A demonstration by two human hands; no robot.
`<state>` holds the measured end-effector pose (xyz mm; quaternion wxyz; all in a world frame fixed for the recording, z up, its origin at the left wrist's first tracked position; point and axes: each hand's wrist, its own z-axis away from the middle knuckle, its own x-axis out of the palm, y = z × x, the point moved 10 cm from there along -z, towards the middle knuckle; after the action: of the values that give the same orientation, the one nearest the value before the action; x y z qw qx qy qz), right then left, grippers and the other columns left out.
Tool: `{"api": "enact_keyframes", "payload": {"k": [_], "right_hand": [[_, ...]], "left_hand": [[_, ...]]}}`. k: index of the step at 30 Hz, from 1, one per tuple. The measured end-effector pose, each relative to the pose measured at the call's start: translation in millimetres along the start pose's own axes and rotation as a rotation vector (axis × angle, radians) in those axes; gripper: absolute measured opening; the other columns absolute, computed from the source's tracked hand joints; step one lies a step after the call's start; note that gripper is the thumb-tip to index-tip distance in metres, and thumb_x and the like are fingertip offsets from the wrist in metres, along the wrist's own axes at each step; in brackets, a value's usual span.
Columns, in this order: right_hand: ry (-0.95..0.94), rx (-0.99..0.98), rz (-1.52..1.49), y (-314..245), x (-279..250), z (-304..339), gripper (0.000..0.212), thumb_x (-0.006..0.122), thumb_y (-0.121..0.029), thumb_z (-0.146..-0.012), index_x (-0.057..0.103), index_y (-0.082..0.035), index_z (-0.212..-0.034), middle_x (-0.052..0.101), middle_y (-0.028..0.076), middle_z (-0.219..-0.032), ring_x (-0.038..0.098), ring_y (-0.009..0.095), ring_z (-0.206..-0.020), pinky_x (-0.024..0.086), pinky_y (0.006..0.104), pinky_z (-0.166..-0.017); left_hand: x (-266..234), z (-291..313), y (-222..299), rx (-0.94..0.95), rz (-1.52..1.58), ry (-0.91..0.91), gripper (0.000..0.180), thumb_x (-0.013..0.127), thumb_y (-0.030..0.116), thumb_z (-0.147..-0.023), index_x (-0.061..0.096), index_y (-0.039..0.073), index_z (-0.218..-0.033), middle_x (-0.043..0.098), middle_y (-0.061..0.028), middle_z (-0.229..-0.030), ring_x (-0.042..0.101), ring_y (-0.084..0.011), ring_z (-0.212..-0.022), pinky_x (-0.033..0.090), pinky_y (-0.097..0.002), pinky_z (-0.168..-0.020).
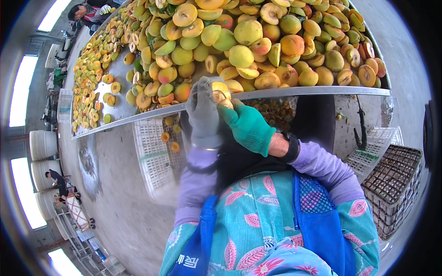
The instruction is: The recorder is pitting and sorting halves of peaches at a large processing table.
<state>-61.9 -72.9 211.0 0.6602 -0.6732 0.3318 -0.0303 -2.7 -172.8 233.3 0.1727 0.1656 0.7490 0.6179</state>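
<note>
My left hand (202, 112), in a grey glove, grips a yellow peach half (221, 90) with its cut face showing, just over the near edge of a metal table (276, 93). Against the fruit's lower side press the closed fingers of my right hand (248, 126), in a green knitted glove. Whether a small tool sits in those fingers is hidden. Heaped on the table beyond both hands are many yellow-green and reddish peaches (241, 56), a lot of them cut in half with brownish hollows.
Below the table's left part stands a white plastic crate (154, 158) beside fallen peach halves (175, 146). A dark crate (391, 184) and a white crate (368, 154) are at the right. Another person (90, 13) sits at the far left; one more (60, 184) is by a cart.
</note>
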Motion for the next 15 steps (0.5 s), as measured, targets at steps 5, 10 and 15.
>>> {"api": "enact_keyframes", "payload": {"k": [5,10,15], "right_hand": [[-0.091,0.318,-0.35,20,11,7,0.037,0.048,-0.034,-0.096,0.055,0.0,-0.11,0.061,0.018,-0.088,0.059,0.029,-0.07,0.046,0.0378,-0.062],[0.019,0.303,-0.734,13,18,10,0.041,0.048,-0.036,-0.097,0.053,0.001,-0.115,0.063,0.014,-0.092,0.052,0.016,-0.082,0.045,0.0314,-0.076],[0.064,0.305,-0.652,16,14,13,0.04,0.048,-0.034,-0.097,0.054,0.001,-0.113,0.062,0.012,-0.09,0.052,0.016,-0.081,0.045,0.0317,-0.075]], "left_hand": [[0,5,-9,-0.078,0.175,0.079,0.029,0.049,0.024,-0.096,0.063,-0.001,-0.098,0.063,-0.0056,-0.08,0.056,-0.0105,-0.069,0.047,-0.0232,-0.062],[4,5,-8,-0.056,0.089,0.015,0.027,0.047,0.022,-0.096,0.063,0.0,-0.098,0.063,-0.0049,-0.083,0.056,-0.0107,-0.072,0.047,-0.0241,-0.066],[7,6,-2,-0.015,0.083,-0.008,0.026,0.047,0.021,-0.097,0.062,0.0,-0.098,0.062,-0.0056,-0.086,0.056,-0.0108,-0.076,0.047,-0.0242,-0.068]]}}
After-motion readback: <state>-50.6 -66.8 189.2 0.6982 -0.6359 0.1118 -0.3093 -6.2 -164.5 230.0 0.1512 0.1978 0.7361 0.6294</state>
